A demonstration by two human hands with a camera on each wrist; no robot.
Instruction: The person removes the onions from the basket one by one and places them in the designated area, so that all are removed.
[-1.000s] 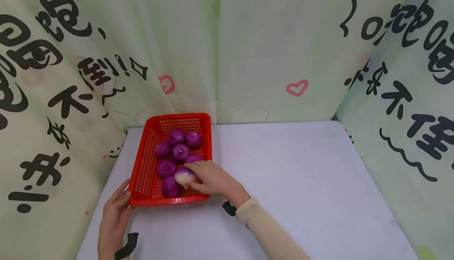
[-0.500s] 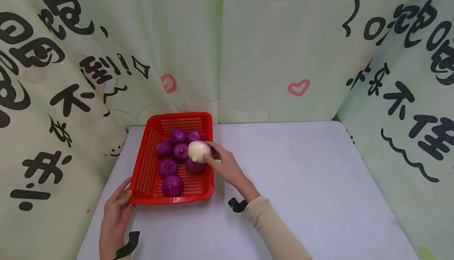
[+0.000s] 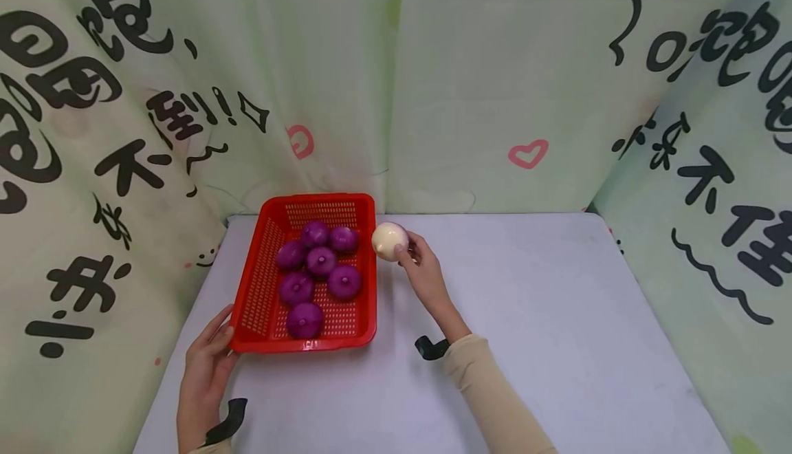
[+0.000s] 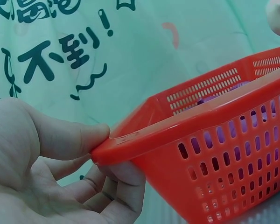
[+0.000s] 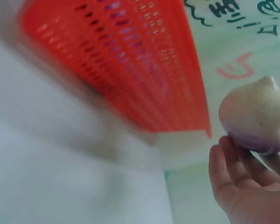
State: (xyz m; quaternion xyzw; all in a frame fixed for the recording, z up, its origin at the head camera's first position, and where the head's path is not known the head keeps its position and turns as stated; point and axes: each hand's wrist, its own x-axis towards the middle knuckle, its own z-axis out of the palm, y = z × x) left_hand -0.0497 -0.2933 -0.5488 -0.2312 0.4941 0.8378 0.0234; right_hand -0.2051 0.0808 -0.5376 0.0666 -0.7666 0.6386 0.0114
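A red plastic basket stands at the table's back left, with several purple onions in it. My left hand pinches the basket's near left corner; in the left wrist view the thumb lies on the rim and the fingers curl beneath it. Just right of the basket's right rim, my right hand holds a white-and-purple onion between thumb and fingers. That onion's pale pointed end shows in the right wrist view, raised above the tabletop, its purple part facing down.
A white-covered table extends right of the basket. Behind and at both sides hangs a pale green curtain with black lettering, close to the basket's far side.
My right hand has lifted the white-and-purple onion out of the basket and carried it right, past the rim. The left hand keeps its hold on the basket corner.
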